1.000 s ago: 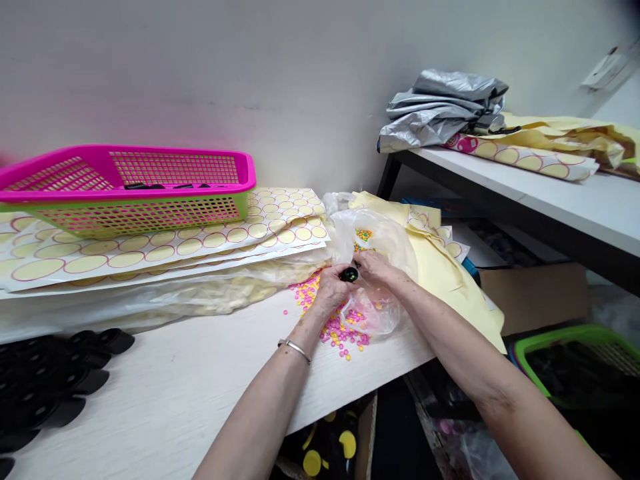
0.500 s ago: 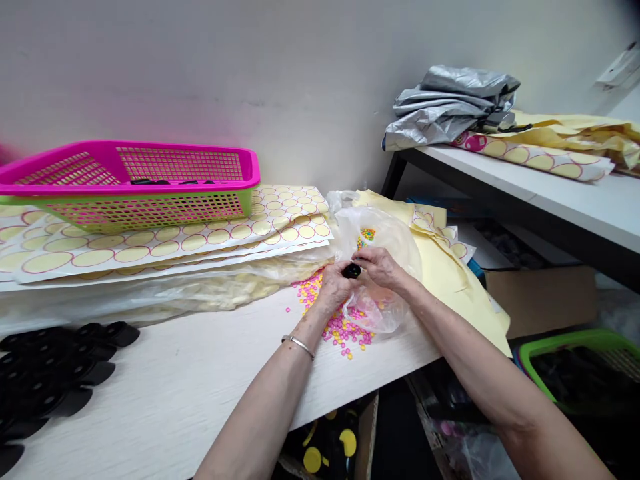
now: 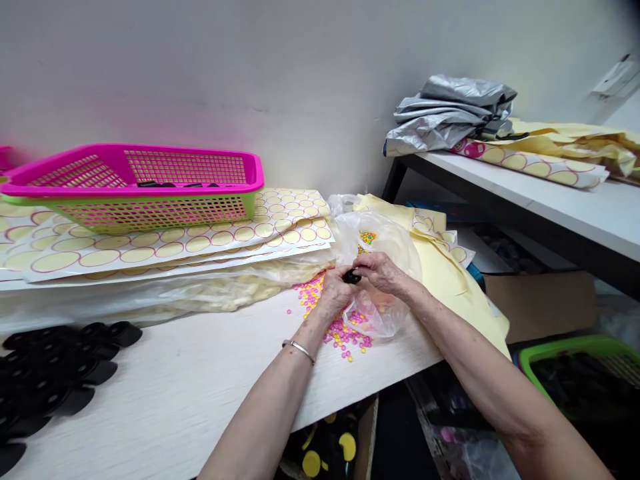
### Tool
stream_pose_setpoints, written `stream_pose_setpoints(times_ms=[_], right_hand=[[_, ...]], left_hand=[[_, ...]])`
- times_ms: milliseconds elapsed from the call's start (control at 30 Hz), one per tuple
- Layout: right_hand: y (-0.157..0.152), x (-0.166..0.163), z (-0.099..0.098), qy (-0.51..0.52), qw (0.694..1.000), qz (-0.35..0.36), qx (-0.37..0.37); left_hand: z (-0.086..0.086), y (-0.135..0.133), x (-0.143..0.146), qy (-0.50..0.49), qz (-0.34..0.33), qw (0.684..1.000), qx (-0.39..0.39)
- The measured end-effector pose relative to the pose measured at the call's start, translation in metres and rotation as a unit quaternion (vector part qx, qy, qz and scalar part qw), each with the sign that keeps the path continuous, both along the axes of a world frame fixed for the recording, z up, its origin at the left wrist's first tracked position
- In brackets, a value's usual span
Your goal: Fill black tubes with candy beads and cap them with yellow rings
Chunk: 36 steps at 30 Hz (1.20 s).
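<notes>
My left hand (image 3: 335, 291) is closed round a small black plastic piece (image 3: 351, 277) whose round opening faces up toward me. The fingers of my right hand (image 3: 384, 272) are pinched together at that opening; whatever they hold, if anything, is too small to make out. Beneath and around both hands, small pink and yellow beads (image 3: 346, 335) lie loose on the white table (image 3: 200, 373). A clear plastic bag (image 3: 395, 243) spreads behind and under my right hand, with multicoloured beads (image 3: 368, 237) showing in its mouth.
Rows of black plastic pieces (image 3: 55, 380) stand at the left. A pink and green basket (image 3: 200, 207) rests on sticker sheets (image 3: 165, 250). Right of the bag lies yellow paper (image 3: 450, 273). A higher shelf (image 3: 565, 200) holds silver bags (image 3: 450, 110). Below is a box with yellow-ended black items (image 3: 347, 445).
My right fingers have moved left onto the opening of the black piece, which is now more covered and tilted. The view has shifted slightly.
</notes>
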State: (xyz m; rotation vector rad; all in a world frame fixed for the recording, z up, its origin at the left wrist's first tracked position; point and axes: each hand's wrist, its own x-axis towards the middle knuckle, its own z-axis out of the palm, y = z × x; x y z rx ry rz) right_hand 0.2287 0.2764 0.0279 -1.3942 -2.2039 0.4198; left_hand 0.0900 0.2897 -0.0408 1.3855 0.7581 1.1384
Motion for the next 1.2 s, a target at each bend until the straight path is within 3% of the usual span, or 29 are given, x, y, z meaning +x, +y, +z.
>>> stream_pose_setpoints(times_ms=[167,300,433,533,633,700,833,1033,1200], right_hand=[[0.007,0.004,-0.006,-0.068,0.987,-0.140,0.026],[0.007,0.007,-0.012,-0.069,0.987,-0.141,0.039],[0.004,0.004,-0.016,-0.002,0.980,-0.190,0.054],[-0.001,-0.006,-0.015,0.133,0.970,-0.205,0.009],[-0.017,-0.027,-0.006,0.313,0.938,-0.137,-0.056],[-0.035,-0.047,0.002,0.356,0.929,-0.046,-0.090],[-0.071,-0.084,0.011,0.256,0.960,0.057,-0.100],[-0.088,-0.105,0.002,0.144,0.983,0.079,-0.079],[-0.089,-0.109,-0.001,0.025,0.990,0.099,-0.097]], left_hand=[[0.011,-0.010,-0.009,-0.002,-0.004,1.000,-0.007],[0.026,-0.024,-0.032,0.011,-0.004,1.000,0.006],[0.031,-0.042,-0.066,0.042,-0.008,0.999,0.031],[0.028,-0.059,-0.089,0.047,-0.012,0.999,0.004],[0.024,-0.072,-0.100,0.041,-0.005,0.999,-0.026],[0.023,-0.077,-0.101,0.039,-0.001,0.998,-0.039],[0.026,-0.079,-0.093,0.038,0.017,0.998,-0.041],[0.033,-0.083,-0.091,0.015,0.072,0.997,-0.019],[0.023,-0.086,-0.099,-0.003,0.072,0.997,-0.018]])
